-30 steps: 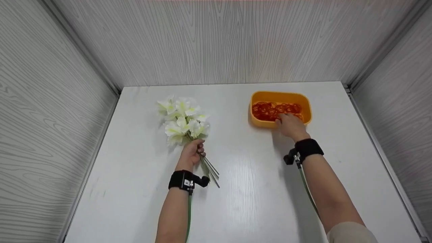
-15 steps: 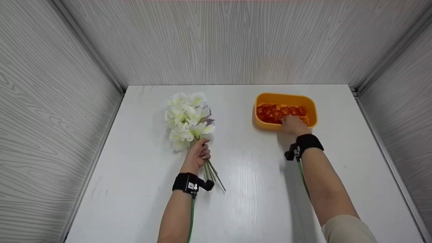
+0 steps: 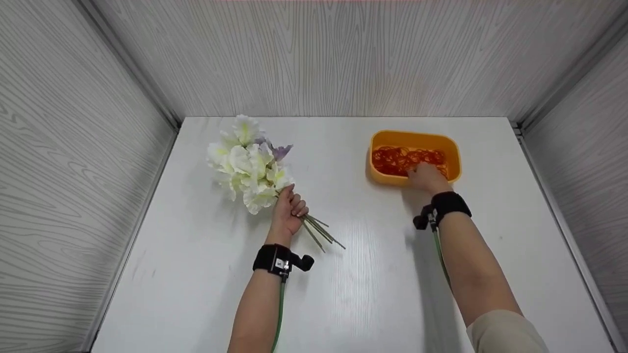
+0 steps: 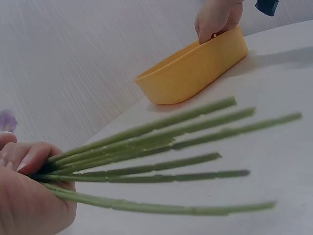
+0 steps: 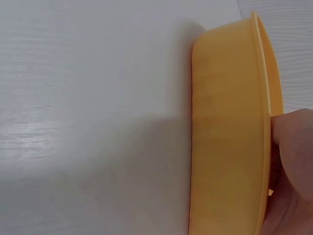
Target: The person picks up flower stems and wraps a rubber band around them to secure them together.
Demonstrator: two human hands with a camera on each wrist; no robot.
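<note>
My left hand (image 3: 289, 211) grips a bunch of flowers (image 3: 245, 166), white with yellow-green centres and a purple bloom at the right. Their heads point up and left, while bare green stems (image 4: 146, 142) fan out past the little-finger side of the fist. At the right, my right hand (image 3: 428, 179) reaches over the near rim of a yellow plastic box (image 3: 414, 138), down among red rubber bands (image 3: 392, 159). The box wall (image 5: 225, 122) hides its fingertips in the right wrist view, so I cannot tell whether they hold a band.
A white table (image 3: 363, 274) lies under everything, with pale wood-grain panels (image 3: 324, 59) standing at the back and both sides. Each wrist wears a black strap with a small camera (image 3: 306, 263) and a green cable (image 3: 280, 314).
The left hand has turned the bunch, swinging the flower heads left and the stems to the right; the purple bloom has come into sight. The right hand has sunk deeper into the box.
</note>
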